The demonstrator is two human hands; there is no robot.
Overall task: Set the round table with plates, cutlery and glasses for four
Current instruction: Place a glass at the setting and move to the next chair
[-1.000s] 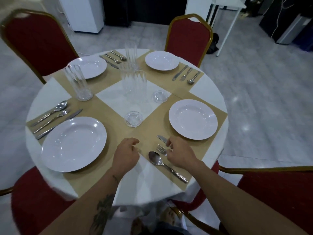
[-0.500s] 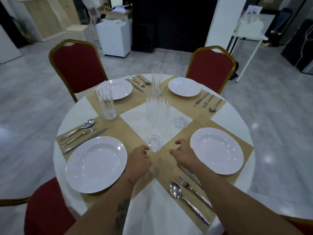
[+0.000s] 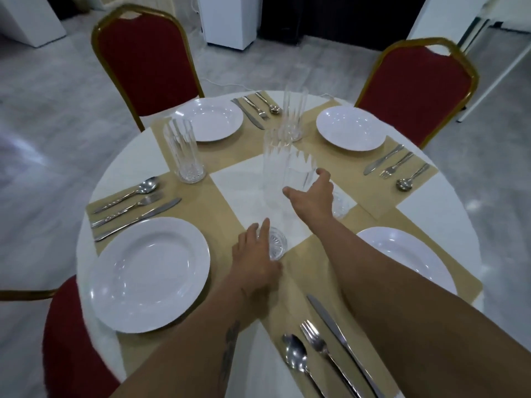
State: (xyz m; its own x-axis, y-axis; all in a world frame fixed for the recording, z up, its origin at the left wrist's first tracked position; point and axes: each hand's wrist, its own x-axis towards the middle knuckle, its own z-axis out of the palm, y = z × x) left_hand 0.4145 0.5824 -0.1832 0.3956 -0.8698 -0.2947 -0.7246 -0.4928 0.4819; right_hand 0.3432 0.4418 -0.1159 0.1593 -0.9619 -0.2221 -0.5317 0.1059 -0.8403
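A tall clear fluted glass tumbler (image 3: 278,243) stands just toward 6 o'clock from the middle of the round white-clothed worktop (image 3: 135,156). A second tumbler (image 3: 300,172) of the same kind stands close by, toward 3 o'clock from the middle. Both hands go for them at once, and that is the main hazard.

The left hand (image 3: 255,259) lies with straight fingers against the thick base of the nearer tumbler and grips nothing. The right hand (image 3: 311,196) reaches past it, thumb and fingers spread apart around the body of the second tumbler and not closed on it. I cannot tell whether they touch the glass.

These tumblers are tall and narrow. A flat push low on the base could catch on the edge of the tan placemat (image 3: 298,259) and tip the glass over. The two glass bodies overlap in this view, so lifting one carelessly may knock it against the other. The right forearm passes just beside the nearer tumbler, and a sideways swing toward the white round plate (image 3: 402,251) at 4 o'clock could topple it. A loose grip on smooth glass could also drop it onto that plate.

The steel knife (image 3: 330,323), fork (image 3: 311,333) and spoon (image 3: 293,351) at 5 o'clock lie just beside the right forearm, so a dropped elbow would scatter them.

A third tumbler (image 3: 184,152) stands at 10 o'clock, and a fourth tumbler (image 3: 293,116) at 12 o'clock is within reach of a careless stretch.
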